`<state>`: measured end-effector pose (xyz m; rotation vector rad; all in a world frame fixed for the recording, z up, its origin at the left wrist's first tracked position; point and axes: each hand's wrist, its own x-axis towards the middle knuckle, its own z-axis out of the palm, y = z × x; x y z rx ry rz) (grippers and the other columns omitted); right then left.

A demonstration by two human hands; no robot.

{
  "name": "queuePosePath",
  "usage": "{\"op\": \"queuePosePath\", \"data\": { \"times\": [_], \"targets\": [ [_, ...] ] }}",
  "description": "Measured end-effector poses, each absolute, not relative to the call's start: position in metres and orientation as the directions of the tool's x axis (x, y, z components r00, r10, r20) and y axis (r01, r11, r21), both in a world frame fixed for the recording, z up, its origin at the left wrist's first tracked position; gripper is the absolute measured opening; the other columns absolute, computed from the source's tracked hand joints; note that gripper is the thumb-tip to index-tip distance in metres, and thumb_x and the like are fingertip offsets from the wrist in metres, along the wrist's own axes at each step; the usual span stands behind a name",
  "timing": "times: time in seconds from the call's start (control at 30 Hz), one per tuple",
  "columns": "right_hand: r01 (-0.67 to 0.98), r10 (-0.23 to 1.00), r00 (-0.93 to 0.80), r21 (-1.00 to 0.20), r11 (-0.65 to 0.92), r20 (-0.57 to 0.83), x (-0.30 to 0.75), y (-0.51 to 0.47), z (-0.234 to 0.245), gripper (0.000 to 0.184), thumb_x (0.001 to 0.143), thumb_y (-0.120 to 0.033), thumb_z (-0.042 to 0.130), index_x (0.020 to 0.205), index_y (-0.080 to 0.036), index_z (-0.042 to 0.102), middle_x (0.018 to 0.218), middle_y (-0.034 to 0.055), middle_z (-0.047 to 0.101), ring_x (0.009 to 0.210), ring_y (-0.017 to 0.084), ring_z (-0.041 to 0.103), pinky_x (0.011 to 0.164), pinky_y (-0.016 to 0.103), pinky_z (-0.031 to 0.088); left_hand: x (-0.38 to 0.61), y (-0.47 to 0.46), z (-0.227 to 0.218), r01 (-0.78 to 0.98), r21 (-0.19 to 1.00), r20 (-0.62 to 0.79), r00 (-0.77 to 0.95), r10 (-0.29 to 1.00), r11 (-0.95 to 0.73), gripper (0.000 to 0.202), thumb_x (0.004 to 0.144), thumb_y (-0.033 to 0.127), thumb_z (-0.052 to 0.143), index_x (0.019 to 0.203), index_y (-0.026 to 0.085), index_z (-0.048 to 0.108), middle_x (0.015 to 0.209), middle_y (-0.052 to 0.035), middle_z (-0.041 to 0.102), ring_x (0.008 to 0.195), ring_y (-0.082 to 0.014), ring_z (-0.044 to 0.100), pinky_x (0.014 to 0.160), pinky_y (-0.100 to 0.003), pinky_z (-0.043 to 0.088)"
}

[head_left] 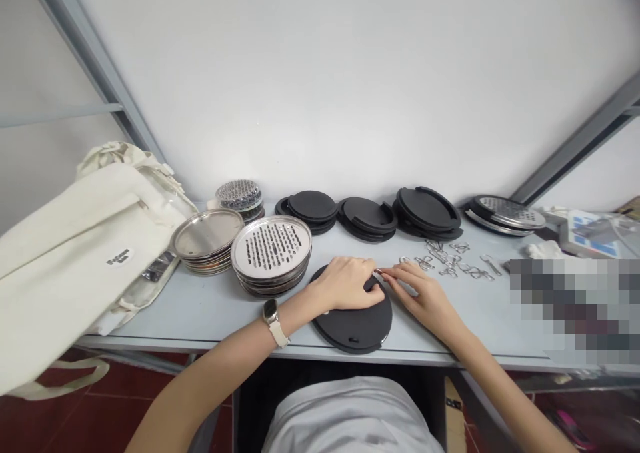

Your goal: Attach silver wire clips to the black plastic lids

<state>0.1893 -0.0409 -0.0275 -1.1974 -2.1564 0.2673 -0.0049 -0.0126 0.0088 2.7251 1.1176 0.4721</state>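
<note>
A round black disc (345, 326) lies near the table's front edge. My left hand (347, 285), with a watch on its wrist, rests across the disc's upper part, fingers closed over the far rim and thumb on its face. My right hand (413, 293) comes in from the right. Its thumb and forefinger pinch a small metal clip (377, 272) against the disc's far right rim. The clip's exact shape is mostly hidden by the fingers. Just beyond my right hand are several loose wire clips (445, 256).
Stacked metal grater plates (273, 246) and plain metal discs (207, 233) stand left. Black disc stacks (313, 206) line the wall, with another grater stack (505, 214) farther right. A cream bag (75, 240) covers the left end. A small wrench (490, 264) lies right.
</note>
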Motion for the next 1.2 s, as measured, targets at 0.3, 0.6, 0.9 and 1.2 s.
{"op": "queuePosePath", "data": {
  "times": [0.3,0.6,0.9,1.2],
  "targets": [
    [0.673,0.887,-0.299,-0.582,0.457,0.352,0.189,-0.043,-0.027,0.024,0.095,-0.03,0.045,0.113,-0.024,0.06,0.093,0.0063,0.066,0.087,0.022,0.06,0.079,0.036,0.049,-0.004,-0.014,0.009,0.672,0.205,0.22,0.677,0.703,-0.711,0.023,0.082,0.034,0.048,0.088,0.016,0.06,0.083,-0.007,0.07,0.074,-0.0239,0.067,0.064,-0.032,0.048],
    [0.675,0.89,-0.322,-0.582,0.454,0.321,0.179,-0.04,-0.021,0.022,0.095,-0.028,0.041,0.101,-0.022,0.061,0.08,0.0035,0.066,0.078,0.02,0.062,0.074,0.031,0.048,-0.004,-0.013,0.007,0.654,0.184,0.225,0.698,0.679,-0.733,0.026,0.083,0.033,0.047,0.092,0.015,0.064,0.086,-0.0076,0.071,0.077,-0.0244,0.067,0.067,-0.033,0.05],
    [0.664,0.888,-0.372,-0.59,0.458,0.271,0.181,-0.045,-0.019,0.023,0.096,-0.029,0.04,0.11,-0.023,0.057,0.077,0.0017,0.063,0.072,0.018,0.061,0.07,0.03,0.047,-0.004,-0.012,0.007,0.644,0.192,0.216,0.708,0.672,-0.74,0.025,0.084,0.034,0.047,0.089,0.016,0.063,0.085,-0.0069,0.071,0.076,-0.0239,0.067,0.065,-0.032,0.049],
    [0.691,0.876,-0.393,-0.538,0.482,0.28,0.183,-0.046,-0.022,0.03,0.095,-0.027,0.039,0.119,-0.023,0.057,0.082,0.0047,0.063,0.072,0.02,0.061,0.07,0.032,0.049,-0.004,-0.011,0.005,0.629,0.175,0.243,0.718,0.652,-0.758,0.025,0.084,0.034,0.046,0.088,0.016,0.063,0.084,-0.0061,0.071,0.074,-0.0241,0.067,0.061,-0.032,0.047]
  ]
}}
